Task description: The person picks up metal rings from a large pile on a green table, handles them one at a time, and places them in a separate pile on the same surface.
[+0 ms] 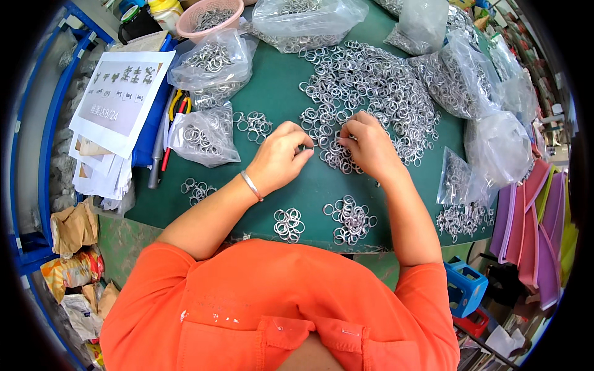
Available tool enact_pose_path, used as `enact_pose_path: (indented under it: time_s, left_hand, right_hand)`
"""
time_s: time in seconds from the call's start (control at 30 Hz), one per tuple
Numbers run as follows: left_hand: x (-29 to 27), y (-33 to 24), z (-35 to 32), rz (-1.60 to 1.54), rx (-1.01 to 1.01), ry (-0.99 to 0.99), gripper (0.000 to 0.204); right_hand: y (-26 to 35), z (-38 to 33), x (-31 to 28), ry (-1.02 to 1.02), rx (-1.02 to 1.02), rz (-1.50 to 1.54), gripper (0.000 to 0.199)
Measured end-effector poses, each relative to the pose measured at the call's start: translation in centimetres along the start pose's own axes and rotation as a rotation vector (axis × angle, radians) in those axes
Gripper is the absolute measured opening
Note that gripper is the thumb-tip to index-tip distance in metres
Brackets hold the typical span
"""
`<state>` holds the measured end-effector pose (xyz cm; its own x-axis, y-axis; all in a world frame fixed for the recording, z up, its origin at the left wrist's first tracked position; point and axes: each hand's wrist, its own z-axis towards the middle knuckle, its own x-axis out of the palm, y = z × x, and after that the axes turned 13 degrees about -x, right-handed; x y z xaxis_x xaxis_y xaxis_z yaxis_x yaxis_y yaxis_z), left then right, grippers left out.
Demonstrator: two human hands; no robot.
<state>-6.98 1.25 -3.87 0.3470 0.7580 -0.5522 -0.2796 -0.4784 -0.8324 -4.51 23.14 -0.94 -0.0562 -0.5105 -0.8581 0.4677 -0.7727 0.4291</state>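
A large heap of small silver metal rings spreads over the green tabletop in front of me. My left hand, with a bracelet at the wrist, is beside the heap's left edge. Its thumb and forefinger curl toward each other; whatever is between them is too small to make out. My right hand is over the heap's near edge, thumb and fingers pinched among the rings, and their tips hide what they grip. Closer to my body lie two small piles of rings, one on the left and one on the right.
More rings lie in a small group left of my left hand. Clear bags of rings line the left and far sides, with a pink basket behind. Bulging bags stand right. Papers and red-handled pliers are left.
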Motion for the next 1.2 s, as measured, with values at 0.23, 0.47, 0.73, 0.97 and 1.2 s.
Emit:
enact_pose_path:
  time_s: [0.23,0.47,0.73,0.97,1.2]
  left_hand:
    - [0.0,-1.1,0.5,-0.144,-0.070,0.075,0.019]
    - [1.0,-2.7,1.5,-0.859,-0.321,0.357,0.030]
    - [0.5,-2.8,1.1,-0.878,-0.475,0.377,0.017]
    - [1.1,-3.4,0.4,-0.292,0.058,-0.003,0.011]
    - [0.9,-2.6,1.0,-0.662,-0.399,0.351,0.012]
  right_hand:
    - [-0.9,-2.6,0.2,-0.185,0.008,0.120,0.013]
    - [0.7,-3.2,-0.1,-0.290,0.294,1.072,0.009]
    - [1.7,-4.3,-0.2,-0.297,0.263,1.181,0.011]
    - [2.8,-4.2,0.2,-0.285,0.436,1.030,0.029]
    - [5.0,-3.8,-0.5,-0.251,0.027,0.127,0.031]
